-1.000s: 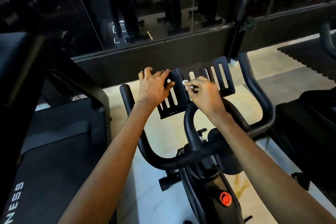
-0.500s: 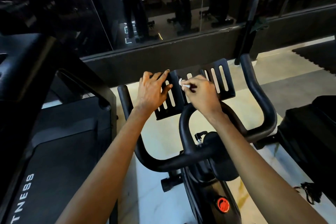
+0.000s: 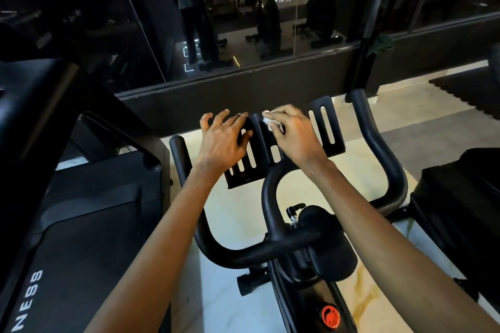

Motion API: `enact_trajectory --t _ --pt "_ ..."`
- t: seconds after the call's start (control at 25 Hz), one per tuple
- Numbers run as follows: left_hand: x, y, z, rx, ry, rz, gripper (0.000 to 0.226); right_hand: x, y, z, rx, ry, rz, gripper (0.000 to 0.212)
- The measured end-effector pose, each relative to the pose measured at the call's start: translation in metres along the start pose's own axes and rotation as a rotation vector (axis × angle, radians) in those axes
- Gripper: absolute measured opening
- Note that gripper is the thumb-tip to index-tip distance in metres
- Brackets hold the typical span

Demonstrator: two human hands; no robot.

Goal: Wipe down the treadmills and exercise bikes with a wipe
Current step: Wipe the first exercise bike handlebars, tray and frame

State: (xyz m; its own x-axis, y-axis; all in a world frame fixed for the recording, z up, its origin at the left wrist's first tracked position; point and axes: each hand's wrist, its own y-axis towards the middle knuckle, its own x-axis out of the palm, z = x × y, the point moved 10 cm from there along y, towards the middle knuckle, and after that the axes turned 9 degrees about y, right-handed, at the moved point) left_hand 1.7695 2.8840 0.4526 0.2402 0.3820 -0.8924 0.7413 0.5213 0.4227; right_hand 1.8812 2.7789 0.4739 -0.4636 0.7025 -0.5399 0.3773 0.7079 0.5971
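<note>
Wiping the bike's slotted tray (image 3: 328,127)
My right hand (image 3: 295,135) pinches the wipe (image 3: 269,121), seemingly soft and light, bunched small; left hand (image 3: 221,140), fingers spread, steadies the stiff tray.

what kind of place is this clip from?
Most likely a gym: an exercise bike stands beside a treadmill, and the dark glass wall behind shows more machines. The right hand pinches a wipe against the bike's slotted tray.
</note>
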Motion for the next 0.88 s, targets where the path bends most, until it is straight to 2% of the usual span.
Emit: enact_trajectory --t 0.16,0.36,0.48,0.6,0.68,0.76,0.88 --pt "0.001 -0.006 0.003 -0.01 0.035 0.084 0.053 -0.03 0.003 0.019 0.072 -0.035 0.176 0.024" --pt "-0.001 -0.007 0.003 -0.005 0.04 0.132 0.053 0.005 -0.009 -0.003 0.016 0.03 0.079 0.03" --pt "-0.002 -0.008 0.002 -0.015 0.042 0.147 0.053 -0.015 0.002 0.007 0.008 0.058 0.124 0.025" --pt "-0.002 -0.009 0.002 -0.021 0.036 0.15 0.052 -0.033 0.007 0.019 0.128 0.121 0.246 0.023" --pt "-0.002 -0.009 0.001 -0.026 0.027 0.156 0.052 -0.017 0.007 0.01 0.128 0.128 0.212 0.023" --pt "-0.002 -0.009 0.001 -0.027 0.025 0.152 0.051 -0.004 0.007 0.0 0.054 0.11 0.142 0.023" --pt "-0.003 -0.01 0.002 -0.023 0.019 0.148 0.051 -0.023 0.008 0.012 0.08 0.082 0.165 0.022"
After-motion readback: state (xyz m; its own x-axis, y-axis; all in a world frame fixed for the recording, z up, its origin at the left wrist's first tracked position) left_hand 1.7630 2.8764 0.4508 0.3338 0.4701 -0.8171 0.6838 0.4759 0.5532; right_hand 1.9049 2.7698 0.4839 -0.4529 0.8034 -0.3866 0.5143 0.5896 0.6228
